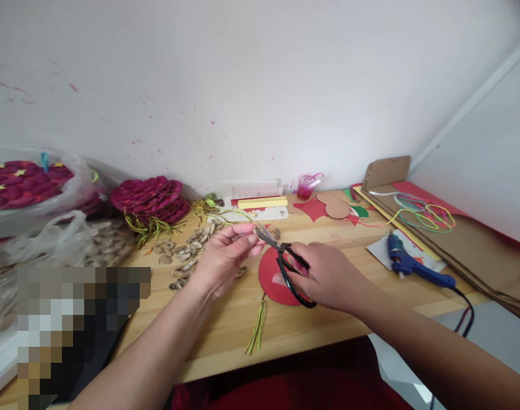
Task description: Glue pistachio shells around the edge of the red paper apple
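Observation:
My left hand [228, 253] is pinched closed above the table, holding something small between thumb and fingers, mostly hidden. My right hand [330, 276] grips black-handled scissors [281, 246] through their loops. The blade tips meet the left fingertips, at the small piece held there. Beneath the scissors lies a red paper disc [268, 276], with a yellow-green thread tassel [256, 330] at its lower edge. Left of my left hand, several shell-like pieces [196, 245] are scattered on the wooden table [225, 359].
A blue glue gun [417, 270] with a cord rests at right, near coloured string [430, 213] and cardboard [490, 245]. Stacked magenta discs [152, 196] and plastic bags [67, 228] occupy the left. Behind are paper scraps [313, 209] and a cup of pink liquid [305, 188].

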Motion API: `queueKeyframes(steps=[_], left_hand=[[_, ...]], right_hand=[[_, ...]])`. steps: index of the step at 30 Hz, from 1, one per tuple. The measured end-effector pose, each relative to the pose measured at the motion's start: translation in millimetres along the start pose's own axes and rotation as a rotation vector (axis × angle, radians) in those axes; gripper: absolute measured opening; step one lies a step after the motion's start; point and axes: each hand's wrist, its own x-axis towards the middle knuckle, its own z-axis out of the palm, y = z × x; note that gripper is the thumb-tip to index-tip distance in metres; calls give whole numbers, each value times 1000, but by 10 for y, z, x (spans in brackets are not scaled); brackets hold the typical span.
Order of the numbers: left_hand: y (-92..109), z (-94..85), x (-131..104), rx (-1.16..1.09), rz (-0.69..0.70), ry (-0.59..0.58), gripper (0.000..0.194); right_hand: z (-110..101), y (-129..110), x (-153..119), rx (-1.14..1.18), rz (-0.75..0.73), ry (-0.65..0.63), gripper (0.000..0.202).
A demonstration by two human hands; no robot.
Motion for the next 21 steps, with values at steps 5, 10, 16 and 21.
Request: queueKeyframes(steps=[5,10,16,21], left_hand=[[0,-11,22,-29,-9,12,27],[2,-15,24,-59,-33,39,29],[12,-14,25,-104,-49,54,27],[17,-21,33,-95,-82,86,27]], right_hand=[[7,6,11,-37,1,-5,43],[-23,-14,20,-64,14,-3,44],[-30,-13,35,-75,28,-10,46],[-19,15,55,-69,29,-21,49]])
